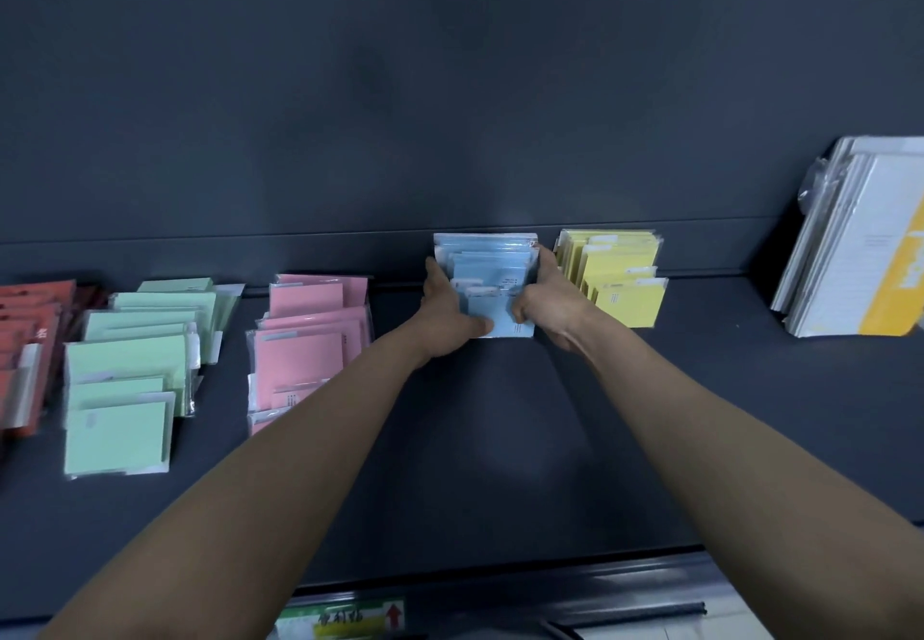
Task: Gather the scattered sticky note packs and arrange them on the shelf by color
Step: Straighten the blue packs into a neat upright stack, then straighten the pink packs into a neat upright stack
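Observation:
A row of blue sticky note packs (487, 267) stands leaning toward the shelf's back wall. My left hand (447, 312) presses its left side, thumb on the front pack. My right hand (547, 302) clamps its right side. Both hands squeeze the blue row between them. Yellow packs (620, 279) stand just to the right. Pink packs (307, 344), green packs (130, 374) and red packs (27, 339) lie in overlapping rows to the left.
The dark shelf (500, 439) has bare surface in front of the blue row. A stack of white and yellow notebooks (860, 239) leans at the far right. A price label (350, 617) sits on the shelf's front rail.

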{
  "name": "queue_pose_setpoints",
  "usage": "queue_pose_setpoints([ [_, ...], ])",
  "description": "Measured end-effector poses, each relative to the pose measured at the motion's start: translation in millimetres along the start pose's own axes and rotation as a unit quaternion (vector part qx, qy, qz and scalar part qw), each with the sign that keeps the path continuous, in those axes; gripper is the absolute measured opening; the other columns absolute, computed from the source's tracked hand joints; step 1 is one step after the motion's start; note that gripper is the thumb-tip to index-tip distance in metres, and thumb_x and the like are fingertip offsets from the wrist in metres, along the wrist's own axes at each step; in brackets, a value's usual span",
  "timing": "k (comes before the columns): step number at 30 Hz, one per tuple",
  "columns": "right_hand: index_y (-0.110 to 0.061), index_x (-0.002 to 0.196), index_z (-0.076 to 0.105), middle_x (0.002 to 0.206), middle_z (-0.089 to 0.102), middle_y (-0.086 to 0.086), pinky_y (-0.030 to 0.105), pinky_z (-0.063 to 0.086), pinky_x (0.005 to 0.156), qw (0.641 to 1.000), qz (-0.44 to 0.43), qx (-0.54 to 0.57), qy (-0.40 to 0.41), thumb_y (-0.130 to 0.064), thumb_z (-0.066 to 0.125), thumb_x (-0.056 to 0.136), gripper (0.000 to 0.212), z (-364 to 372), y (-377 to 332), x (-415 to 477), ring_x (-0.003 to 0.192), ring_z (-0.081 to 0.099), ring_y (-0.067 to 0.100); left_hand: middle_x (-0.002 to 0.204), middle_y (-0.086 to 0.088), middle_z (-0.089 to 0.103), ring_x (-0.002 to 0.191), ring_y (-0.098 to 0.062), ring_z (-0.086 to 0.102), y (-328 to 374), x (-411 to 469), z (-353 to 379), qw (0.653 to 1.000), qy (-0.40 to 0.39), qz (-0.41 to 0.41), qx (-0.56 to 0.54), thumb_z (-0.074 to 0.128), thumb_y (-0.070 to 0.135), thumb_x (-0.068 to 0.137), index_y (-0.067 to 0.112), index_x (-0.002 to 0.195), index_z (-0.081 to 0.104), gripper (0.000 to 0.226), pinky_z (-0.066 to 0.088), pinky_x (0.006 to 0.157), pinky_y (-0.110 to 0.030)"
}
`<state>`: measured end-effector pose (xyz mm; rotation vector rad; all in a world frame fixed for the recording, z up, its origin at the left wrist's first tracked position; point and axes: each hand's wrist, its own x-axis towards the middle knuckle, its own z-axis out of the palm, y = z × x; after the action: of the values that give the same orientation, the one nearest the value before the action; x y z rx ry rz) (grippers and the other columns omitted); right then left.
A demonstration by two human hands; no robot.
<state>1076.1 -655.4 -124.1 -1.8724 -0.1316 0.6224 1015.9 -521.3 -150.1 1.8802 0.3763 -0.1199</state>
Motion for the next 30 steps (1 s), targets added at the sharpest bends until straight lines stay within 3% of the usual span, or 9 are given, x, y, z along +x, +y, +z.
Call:
queue_pose_setpoints([
  [2, -0.02, 0.138, 0.028, 0.11, 0.057, 0.01, 0.048, 0.052, 0.092, 1.0, -0.001, 0.008, 0.017, 0.019, 0.046, 0.065, 0.085, 2.3, -0.9, -0.2, 0.111, 0.056, 0.032, 0.154, -0.002, 0.012, 0.138, -0.02, 0.027, 0.2, 0.8, 0.8, 1.0, -0.004, -0.016, -0.016, 0.068, 0.009, 0.08, 0.014, 0.141, -0.03, 0.116, 0.033, 0.111, -0.037],
  [5, -0.018, 0.137, 0.027, 0.104, 0.054, 0.008, 0.049, 0.051, 0.092, 0.999, 0.006, 0.026, 0.028, 0.019, 0.043, 0.07, 0.079, 8.1, -4.2, -1.4, 0.109, 0.055, 0.031, 0.148, -0.006, 0.029, 0.129, -0.02, 0.04, 4.3, -1.8, 7.5, 0.996, 0.01, -0.017, -0.082, 0.061, -0.002, 0.077, 0.018, 0.144, -0.02, 0.107, 0.044, 0.098, -0.031],
  [9, -0.017, 0.138, 0.024, 0.103, 0.056, 0.007, 0.049, 0.052, 0.091, 0.999, 0.006, -0.023, 0.035, 0.017, 0.049, 0.068, 0.082, 7.1, -4.8, -2.0, 0.105, 0.057, 0.029, 0.154, -0.001, 0.02, 0.133, -0.019, 0.035, 2.0, -3.1, 5.3, 0.997, -0.003, -0.031, -0.071, 0.06, 0.0, 0.079, 0.017, 0.139, -0.034, 0.113, 0.038, 0.108, -0.038],
  [13, -0.02, 0.138, 0.027, 0.11, 0.059, 0.01, 0.049, 0.052, 0.091, 0.997, 0.019, -0.061, 0.031, 0.01, 0.057, 0.062, 0.087, 3.1, -5.3, -1.4, 0.103, 0.058, 0.029, 0.148, -0.002, 0.032, 0.129, -0.019, 0.041, -2.1, 0.8, -2.4, 0.998, -0.004, -0.032, -0.044, 0.062, -0.002, 0.081, 0.016, 0.147, -0.018, 0.105, 0.041, 0.105, -0.036],
  [16, -0.019, 0.133, 0.031, 0.111, 0.059, 0.01, 0.048, 0.052, 0.092, 0.998, 0.022, -0.054, 0.022, 0.009, 0.057, 0.06, 0.082, 2.8, -3.3, -0.2, 0.106, 0.058, 0.03, 0.15, -0.003, 0.03, 0.131, -0.019, 0.039, -2.8, 0.8, -3.4, 0.999, 0.006, -0.024, -0.022, 0.064, 0.003, 0.081, 0.016, 0.148, -0.009, 0.1, 0.04, 0.106, -0.037],
  [20, -0.014, 0.127, 0.035, 0.114, 0.059, 0.012, 0.048, 0.052, 0.091, 0.996, 0.01, -0.09, 0.028, 0.007, 0.06, 0.064, 0.07, 1.4, -5.5, -6.4, 0.104, 0.059, 0.03, 0.145, -0.004, 0.038, 0.126, -0.016, 0.043, -2.4, -0.7, -5.8, 0.999, 0.013, -0.024, -0.022, 0.067, 0.002, 0.08, 0.008, 0.147, -0.001, 0.096, 0.043, 0.098, -0.027],
  [23, -0.007, 0.132, 0.034, 0.119, 0.056, 0.011, 0.036, 0.049, 0.09, 0.99, -0.004, -0.132, 0.04, 0.007, 0.061, 0.074, 0.066, -4.7, -11.1, -11.1, 0.109, 0.056, 0.029, 0.147, -0.005, 0.035, 0.13, -0.019, 0.041, -3.2, -1.3, -9.4, 0.999, 0.014, -0.024, -0.025, 0.072, 0.004, 0.076, 0.009, 0.148, 0.0, 0.101, 0.04, 0.106, -0.036],
  [26, -0.005, 0.136, 0.032, 0.12, 0.057, 0.01, 0.033, 0.048, 0.086, 0.985, -0.039, -0.158, 0.061, 0.007, 0.06, 0.076, 0.067, -8.8, -16.4, -12.1, 0.11, 0.056, 0.028, 0.15, -0.001, 0.028, 0.134, -0.019, 0.034, 0.5, -6.7, -10.0, 0.999, 0.03, -0.014, -0.011, 0.071, 0.006, 0.077, 0.012, 0.149, -0.003, 0.103, 0.036, 0.108, -0.033],
  [30, -0.006, 0.135, 0.036, 0.118, 0.057, 0.007, 0.035, 0.05, 0.085, 0.978, -0.082, -0.172, 0.084, 0.005, 0.059, 0.077, 0.063, -13.9, -25.2, -20.1, 0.106, 0.055, 0.026, 0.145, -0.006, 0.028, 0.13, -0.021, 0.036, 9.9, -14.1, -9.7, 0.997, 0.067, 0.025, 0.015, 0.069, 0.004, 0.077, 0.012, 0.146, 0.012, 0.09, 0.041, 0.094, -0.025],
])
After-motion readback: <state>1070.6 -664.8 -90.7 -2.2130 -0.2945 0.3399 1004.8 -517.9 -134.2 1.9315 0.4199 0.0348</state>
